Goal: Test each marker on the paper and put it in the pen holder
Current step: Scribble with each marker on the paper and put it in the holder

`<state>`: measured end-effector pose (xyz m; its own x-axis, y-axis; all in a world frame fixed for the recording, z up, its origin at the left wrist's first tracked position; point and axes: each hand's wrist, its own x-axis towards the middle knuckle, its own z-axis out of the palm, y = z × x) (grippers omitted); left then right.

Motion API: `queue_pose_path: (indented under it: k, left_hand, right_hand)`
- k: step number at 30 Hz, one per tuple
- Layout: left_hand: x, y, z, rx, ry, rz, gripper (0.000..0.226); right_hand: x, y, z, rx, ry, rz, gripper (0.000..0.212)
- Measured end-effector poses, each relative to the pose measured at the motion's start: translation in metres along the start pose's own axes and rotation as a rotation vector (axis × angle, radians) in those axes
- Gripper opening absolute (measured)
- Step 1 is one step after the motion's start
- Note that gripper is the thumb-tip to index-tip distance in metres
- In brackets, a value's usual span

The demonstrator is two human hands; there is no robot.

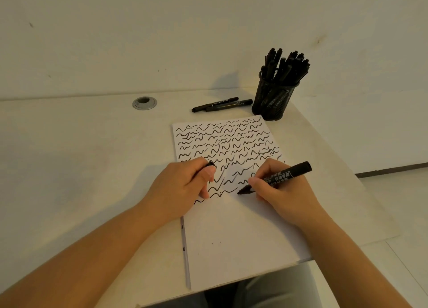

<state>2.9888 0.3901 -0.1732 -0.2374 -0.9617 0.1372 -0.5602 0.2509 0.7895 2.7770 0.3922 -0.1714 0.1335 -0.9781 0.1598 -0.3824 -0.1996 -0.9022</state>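
A white sheet of paper (231, 233) lies on the table, its upper half filled with black squiggles. My right hand (280, 191) grips an uncapped black marker (289, 172), tip down on the paper at the end of a squiggle. My left hand (183, 187) rests on the paper's left side and holds the marker's black cap (211, 164) between thumb and fingers. A black mesh pen holder (273, 99) stands beyond the paper's far right corner, packed with several black markers. Two capped black markers (220, 105) lie on the table just left of the holder.
A round metal cable grommet (144, 103) sits in the white table (81, 157) at the back left. The wall rises right behind the table. The table's right edge runs diagonally close to the holder and the paper, with floor beyond it.
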Motion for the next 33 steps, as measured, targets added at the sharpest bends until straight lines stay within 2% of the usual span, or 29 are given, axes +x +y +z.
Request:
queue_pose_path:
  k: [7,12,14,18,23,30,33]
  left_hand:
    - [-0.001,0.000,0.001,-0.006,-0.008,-0.018,0.027]
    - [-0.002,0.001,0.001,-0.006,-0.014,-0.028,0.026]
    - [-0.002,0.001,0.001,-0.005,-0.016,-0.027,0.024]
    - [-0.002,-0.002,0.001,0.007,-0.013,-0.002,0.024]
    - [-0.003,-0.003,0.001,-0.032,-0.007,0.012,0.020]
    - [-0.003,-0.002,-0.001,-0.046,-0.014,0.041,0.019]
    - [-0.003,-0.002,-0.002,-0.056,-0.018,0.033,0.011]
  right_hand:
    - [0.000,0.006,-0.001,-0.023,0.133,0.040,0.030]
    - [0.002,0.004,-0.011,0.082,0.495,0.051,0.025]
    - [0.004,0.002,-0.015,0.139,0.537,0.077,0.021]
    - [0.011,-0.009,-0.010,0.242,0.428,0.117,0.018]
    - [0.032,-0.025,0.003,0.534,0.230,0.173,0.019]
    - [0.036,-0.014,0.017,0.723,0.062,0.122,0.020]
    - [0.035,-0.011,0.017,0.777,0.011,0.118,0.025]
